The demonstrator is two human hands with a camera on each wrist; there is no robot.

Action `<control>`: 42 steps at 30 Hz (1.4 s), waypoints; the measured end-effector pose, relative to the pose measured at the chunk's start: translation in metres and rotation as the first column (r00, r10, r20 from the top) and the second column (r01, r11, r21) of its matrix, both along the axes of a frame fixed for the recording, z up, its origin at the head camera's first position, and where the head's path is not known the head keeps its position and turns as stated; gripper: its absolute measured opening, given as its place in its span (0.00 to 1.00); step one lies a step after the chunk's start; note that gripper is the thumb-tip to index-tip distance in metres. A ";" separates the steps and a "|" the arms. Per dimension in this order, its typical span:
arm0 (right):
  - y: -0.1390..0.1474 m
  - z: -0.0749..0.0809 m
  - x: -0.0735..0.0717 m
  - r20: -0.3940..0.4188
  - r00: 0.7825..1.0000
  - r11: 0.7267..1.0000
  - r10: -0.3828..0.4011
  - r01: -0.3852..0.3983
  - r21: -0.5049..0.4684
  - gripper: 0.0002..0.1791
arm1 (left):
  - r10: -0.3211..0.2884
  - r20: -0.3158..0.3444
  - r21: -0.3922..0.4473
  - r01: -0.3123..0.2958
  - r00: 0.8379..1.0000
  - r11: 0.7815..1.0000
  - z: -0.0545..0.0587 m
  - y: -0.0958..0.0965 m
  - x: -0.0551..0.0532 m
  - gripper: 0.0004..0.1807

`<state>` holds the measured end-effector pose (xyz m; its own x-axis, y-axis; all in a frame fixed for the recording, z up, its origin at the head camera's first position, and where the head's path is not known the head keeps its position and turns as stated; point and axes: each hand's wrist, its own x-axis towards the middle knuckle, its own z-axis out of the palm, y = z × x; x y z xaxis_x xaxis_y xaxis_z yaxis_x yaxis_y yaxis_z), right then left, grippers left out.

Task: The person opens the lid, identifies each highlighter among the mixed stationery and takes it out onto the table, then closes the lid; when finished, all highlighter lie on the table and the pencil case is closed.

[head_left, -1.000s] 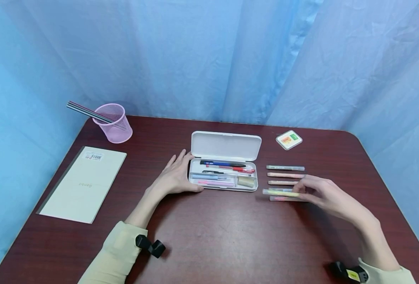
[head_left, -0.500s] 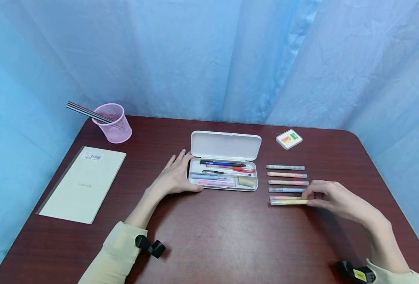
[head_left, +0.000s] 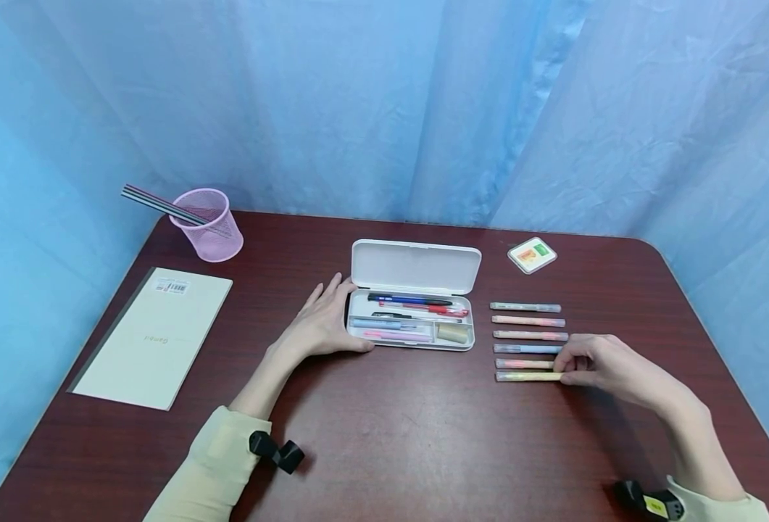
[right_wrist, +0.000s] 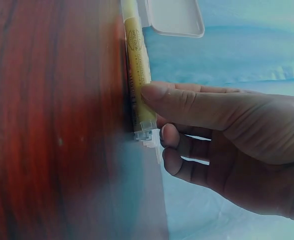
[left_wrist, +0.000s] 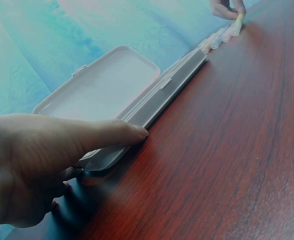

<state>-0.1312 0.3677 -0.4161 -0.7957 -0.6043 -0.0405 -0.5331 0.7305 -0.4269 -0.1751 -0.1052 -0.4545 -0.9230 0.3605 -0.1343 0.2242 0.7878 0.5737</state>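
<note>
My left hand (head_left: 319,324) rests against the left end of an open white pencil case (head_left: 415,265), thumb along its front edge and fingers spread toward the back corner. In the left wrist view the thumb (left_wrist: 107,134) lies straight on the front wall. Several pens, including a blue pen (head_left: 410,299) and a red pen (head_left: 423,309), lie inside beside a beige eraser-like block (head_left: 452,333). At the right, my right hand (head_left: 609,366) pinches the right end of a yellow highlighter (head_left: 524,376). The right wrist view shows thumb and fingertips on the yellow highlighter (right_wrist: 137,60).
Behind the yellow one, several similar highlighters (head_left: 526,321) lie in a column. A small white card-like case (head_left: 532,255) lies at the back right. On the left are a pink mesh cup (head_left: 217,239) holding striped sticks (head_left: 156,203) and a notebook (head_left: 156,337). Blue curtains (head_left: 358,109) surround the table.
My right hand has brought the yellow highlighter from above the column down to its near end, then shifted it slightly away from the orange-pink one. My left hand has stayed at the pencil case.
</note>
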 end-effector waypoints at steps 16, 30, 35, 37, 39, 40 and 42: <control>-0.008 0.005 0.001 0.058 0.994 0.991 -0.093 0.087 0.105 0.15 | 0.006 0.003 -0.007 -0.006 1.000 1.000 -0.001 0.001 -0.001 0.58; -0.012 0.006 0.002 0.090 0.984 0.976 -0.152 0.135 0.168 0.13 | 0.009 0.011 -0.008 -0.009 1.000 1.000 0.000 0.001 0.000 0.59; -0.012 0.006 0.003 0.083 0.985 0.977 -0.148 0.133 0.167 0.14 | 0.010 0.018 -0.010 -0.010 1.000 1.000 0.000 0.000 0.000 0.60; -0.011 0.006 0.003 0.079 0.986 0.977 -0.148 0.134 0.165 0.14 | 0.011 0.021 -0.009 -0.011 1.000 1.000 0.000 0.000 0.000 0.60; -0.012 0.007 0.003 0.082 0.985 0.977 -0.151 0.136 0.166 0.13 | 0.012 0.024 -0.009 -0.012 1.000 1.000 0.000 0.000 0.000 0.60; -0.012 0.007 0.003 0.082 0.985 0.976 -0.153 0.138 0.166 0.13 | 0.013 0.025 -0.009 -0.012 1.000 1.000 0.000 0.000 -0.001 0.60; -0.012 0.007 0.003 0.083 0.984 0.976 -0.155 0.139 0.165 0.13 | 0.013 0.028 -0.009 -0.013 1.000 1.000 0.000 0.001 -0.001 0.60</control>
<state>-0.1281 0.3560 -0.4089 -0.8632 -0.4609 -0.2060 -0.3774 0.8602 -0.3430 -0.1757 -0.1047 -0.4549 -0.9235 0.3472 -0.1630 0.1979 0.7954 0.5729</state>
